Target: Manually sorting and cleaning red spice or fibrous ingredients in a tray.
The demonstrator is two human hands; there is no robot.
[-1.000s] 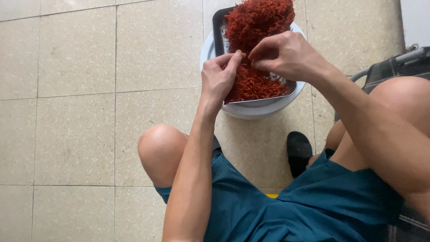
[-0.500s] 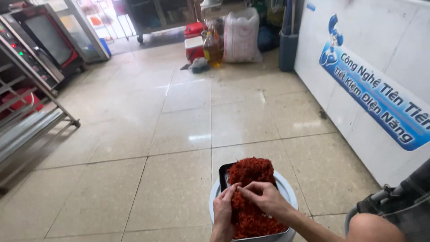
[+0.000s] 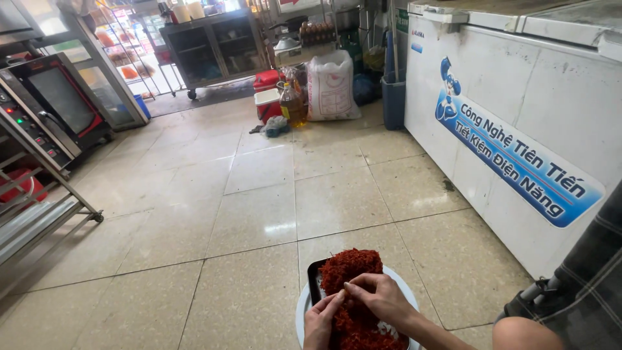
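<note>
We see both hands low in frame, at about 6 o'clock, working a heap of red shredded stuff (image 3: 353, 295), dried chilli or similar, can't pin it down. Heap sits in a dark tray (image 3: 313, 280) resting across a white basin (image 3: 302, 314) on the tiled floor (image 3: 253, 220).

Left hand (image 3: 322, 319): at the heap's 7 o'clock edge, fingers bent in, tips touching the red shreds. We read it as pinching a small bit, grip loosely closed.

Right hand (image 3: 382, 299): over the heap's centre-right, fingers curled down onto the pile, thumb and forefinger nipped together near the left hand's tips. Closed on shreds, as far as we can tell. The two hands nearly meet at the middle of the pile; the bulk of the heap lies at 12 o'clock from them, the rest beneath and between them.

Surroundings:
- White chest freezer (image 3: 512, 84) with a blue banner sticker, at 2 o'clock, close beside the basin.
- White sack (image 3: 330, 84), bottle of amber oil (image 3: 293, 104), red-and-white cooler box (image 3: 267, 91), all at 12 o'clock, well apart from us.
- Blue bin (image 3: 392, 100) just beside the freezer's far end.
- Oven with black glass door (image 3: 58, 97) and metal rack trolley (image 3: 39, 207) at 9–10 o'clock.
- Our bare knee (image 3: 518, 334) and a checked cloth (image 3: 583, 285) at 4 o'clock.
</note>
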